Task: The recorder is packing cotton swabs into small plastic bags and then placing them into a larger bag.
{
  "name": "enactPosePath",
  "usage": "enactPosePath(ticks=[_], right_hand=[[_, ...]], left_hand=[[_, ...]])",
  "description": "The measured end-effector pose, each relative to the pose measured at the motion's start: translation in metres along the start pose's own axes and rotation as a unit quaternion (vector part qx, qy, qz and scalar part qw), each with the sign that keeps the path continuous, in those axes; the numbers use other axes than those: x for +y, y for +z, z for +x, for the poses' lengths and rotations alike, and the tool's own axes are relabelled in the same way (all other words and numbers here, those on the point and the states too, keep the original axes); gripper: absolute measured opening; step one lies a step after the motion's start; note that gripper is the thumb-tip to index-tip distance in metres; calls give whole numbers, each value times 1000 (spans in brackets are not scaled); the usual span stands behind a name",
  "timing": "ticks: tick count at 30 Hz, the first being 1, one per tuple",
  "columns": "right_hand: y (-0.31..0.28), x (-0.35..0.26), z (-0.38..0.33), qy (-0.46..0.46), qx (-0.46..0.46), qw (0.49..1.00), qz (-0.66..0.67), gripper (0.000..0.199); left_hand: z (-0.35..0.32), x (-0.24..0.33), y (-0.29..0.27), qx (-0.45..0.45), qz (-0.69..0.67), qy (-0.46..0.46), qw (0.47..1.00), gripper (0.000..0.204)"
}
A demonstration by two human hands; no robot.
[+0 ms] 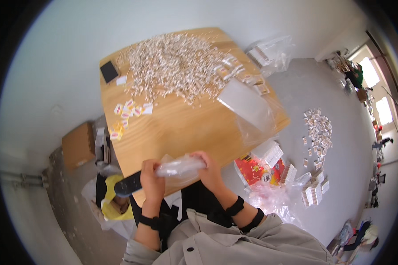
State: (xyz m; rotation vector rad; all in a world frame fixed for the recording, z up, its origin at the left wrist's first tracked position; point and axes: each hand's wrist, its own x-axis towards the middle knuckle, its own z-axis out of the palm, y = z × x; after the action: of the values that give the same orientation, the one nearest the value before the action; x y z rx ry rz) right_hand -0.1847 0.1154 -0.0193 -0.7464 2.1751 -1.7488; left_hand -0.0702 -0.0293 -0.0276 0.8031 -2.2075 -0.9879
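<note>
My left hand and my right hand are over the near edge of the wooden table. Between them stretches a bundle of clear plastic film or bags, with the fingers of both hands closed on its two ends. A dark, elongated object sticks out beside my left hand across the table's edge; whether the hand touches it cannot be made out. Farther back on the table spreads a big heap of small whitish pieces. A flat stack of clear plastic bags lies at the table's right side.
Small yellow-and-white cards and a black tablet-like slab lie at the table's left. Small packs are scattered on the floor at right, near a red printed bag. A cardboard box stands at left, beyond a yellow bag.
</note>
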Motion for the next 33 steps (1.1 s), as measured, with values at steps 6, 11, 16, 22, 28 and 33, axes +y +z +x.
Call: enactPosePath(ticks=[6,11,16,22,28,33], right_hand=[[3,-6,17,6,-7,996,-87,51],[8,2,29,-9,-26,984,-178,49],[8,21,55,-52,-18,967,-249,40],[17,-7,70,-13,-98,945,-311,29],[12,10,83,0,-87,937,-339,27],[7,4,92,47,-144,896,-417,34]], left_hand=[[3,3,2,-19,0,-113,993,27],[9,-4,-14,35,125,-124,984,38],[3,29,-27,23,112,36,993,64],[9,40,-12,-201,221,177,938,55],[14,30,-2,-305,352,157,871,49],[5,16,6,-221,415,193,861,50]])
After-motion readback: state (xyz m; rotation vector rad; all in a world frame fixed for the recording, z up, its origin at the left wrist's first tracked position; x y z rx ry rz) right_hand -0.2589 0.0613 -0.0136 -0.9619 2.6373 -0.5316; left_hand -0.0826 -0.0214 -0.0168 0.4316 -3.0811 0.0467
